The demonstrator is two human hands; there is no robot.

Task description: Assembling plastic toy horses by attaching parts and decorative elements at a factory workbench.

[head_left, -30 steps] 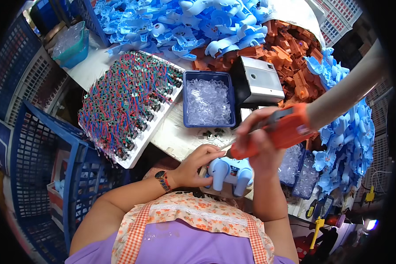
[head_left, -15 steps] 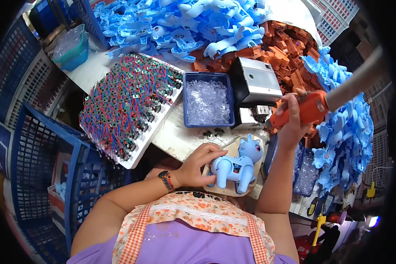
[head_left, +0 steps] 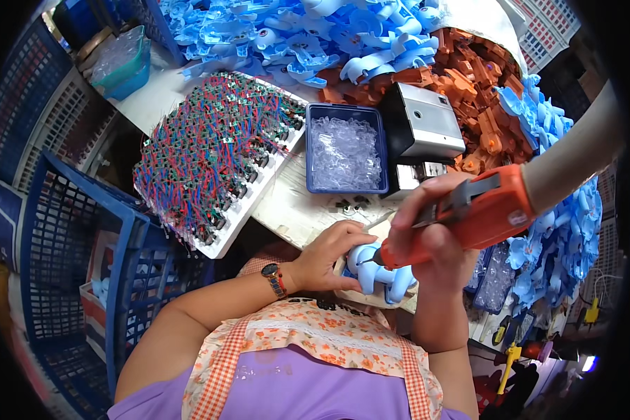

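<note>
My right hand [head_left: 432, 238] is wrapped round an orange-red electric screwdriver [head_left: 500, 206], tilted so that its thin bit points down-left. The bit's tip is at the rear part of a light-blue toy pony [head_left: 399, 285]; whether it sits in a screw hole I cannot make out. The pony lies on its side in a cream-coloured holder [head_left: 379, 229]. Fingers and thumb of my left hand [head_left: 329, 259] grip the pony's rear end from the left. The driver and my right hand hide the pony's head.
Beyond the hands stands a blue tray [head_left: 311, 150] of clear plastic parts, beside a silver-and-black box [head_left: 434, 122]. A white foam tray [head_left: 220, 245] bears many wired circuit boards. Heaps of blue shells [head_left: 273, 42] and brown parts [head_left: 479, 105] cover the back. A blue crate [head_left: 122, 280] stands left.
My right hand has brought the screwdriver down and left, from the right of the pony to its rear part. The left hand keeps its hold. The view has shifted slightly.
</note>
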